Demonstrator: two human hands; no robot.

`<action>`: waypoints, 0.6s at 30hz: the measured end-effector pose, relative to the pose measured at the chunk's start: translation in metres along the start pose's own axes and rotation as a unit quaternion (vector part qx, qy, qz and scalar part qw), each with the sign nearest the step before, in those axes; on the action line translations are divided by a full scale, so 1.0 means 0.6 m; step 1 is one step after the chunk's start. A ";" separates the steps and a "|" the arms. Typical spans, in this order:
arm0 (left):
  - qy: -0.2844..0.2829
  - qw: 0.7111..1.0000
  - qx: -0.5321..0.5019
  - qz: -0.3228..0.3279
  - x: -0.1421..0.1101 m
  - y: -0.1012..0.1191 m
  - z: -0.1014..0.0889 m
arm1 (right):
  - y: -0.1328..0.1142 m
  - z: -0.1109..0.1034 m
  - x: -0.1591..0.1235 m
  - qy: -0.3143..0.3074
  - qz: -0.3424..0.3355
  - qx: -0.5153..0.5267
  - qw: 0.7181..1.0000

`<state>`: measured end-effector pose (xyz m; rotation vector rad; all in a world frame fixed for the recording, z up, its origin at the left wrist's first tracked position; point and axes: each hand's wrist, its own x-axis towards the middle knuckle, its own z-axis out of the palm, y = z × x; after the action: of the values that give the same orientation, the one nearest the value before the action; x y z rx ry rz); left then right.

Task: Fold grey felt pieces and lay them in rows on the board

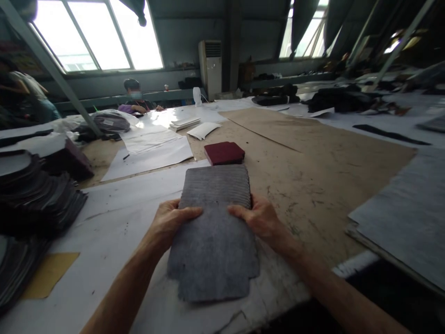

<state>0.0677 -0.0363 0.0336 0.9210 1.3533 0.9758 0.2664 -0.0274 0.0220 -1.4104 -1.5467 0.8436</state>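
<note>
A stack of grey cut fabric pieces lies in front of me at the table's near edge, notched at its near corners. Its far end is fanned out, so the edges of several layers show as ridges. My left hand grips the left side, thumb on top and fingers hidden at the edge. On the right side my right hand holds it the same way. Just beyond the stack sits a dark red stack of cut pieces, which neither hand touches.
Dark fabric stacks stand at left beside a yellow card. Brown paper covers the table's middle, with white card pieces farther back. Grey sheets lie at right. A person sits across the table.
</note>
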 end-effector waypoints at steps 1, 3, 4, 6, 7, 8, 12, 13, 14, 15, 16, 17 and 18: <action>0.014 1.000 0.022 -0.002 -0.001 0.004 -0.007 | -0.006 0.007 0.007 -0.017 0.000 -0.004 1.000; 0.041 0.996 0.081 -0.001 0.000 0.007 -0.019 | -0.014 0.023 0.016 -0.036 0.000 -0.035 0.999; 0.057 0.991 0.121 0.002 0.002 0.006 -0.024 | -0.016 0.031 0.018 -0.034 0.002 -0.064 0.997; 0.098 0.973 0.211 0.016 0.009 0.003 -0.029 | -0.015 0.044 0.017 -0.008 -0.001 -0.137 0.990; 0.126 0.959 0.254 0.029 0.012 0.002 -0.030 | -0.013 0.047 0.015 0.013 -0.009 -0.173 0.985; 0.155 0.943 0.291 0.046 0.014 0.000 -0.028 | -0.011 0.048 0.013 0.033 -0.020 -0.203 0.978; 0.221 0.882 0.381 0.168 0.016 -0.014 -0.012 | -0.017 0.038 0.013 0.047 -0.093 -0.281 0.954; 0.215 0.860 0.410 0.216 0.016 -0.020 -0.007 | -0.021 0.037 0.013 0.046 -0.136 -0.303 0.942; 0.195 0.836 0.444 0.257 0.017 -0.029 -0.002 | -0.023 0.037 0.013 0.039 -0.186 -0.326 0.926; 0.164 0.814 0.480 0.284 0.019 -0.038 0.003 | -0.023 0.040 0.012 0.024 -0.231 -0.347 0.909; 0.129 0.796 0.514 0.292 0.021 -0.047 0.007 | -0.020 0.045 0.011 -0.004 -0.259 -0.366 0.894; 0.096 0.787 0.539 0.283 0.023 -0.056 0.010 | -0.014 0.052 0.008 -0.051 -0.265 -0.379 0.885; 0.071 0.790 0.549 0.265 0.025 -0.063 0.012 | -0.007 0.058 0.005 -0.101 -0.251 -0.390 0.880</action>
<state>0.0760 -0.0350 -0.0068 2.2379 1.8522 0.5750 0.2327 -0.0227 0.0123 -1.3421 -2.4372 0.0170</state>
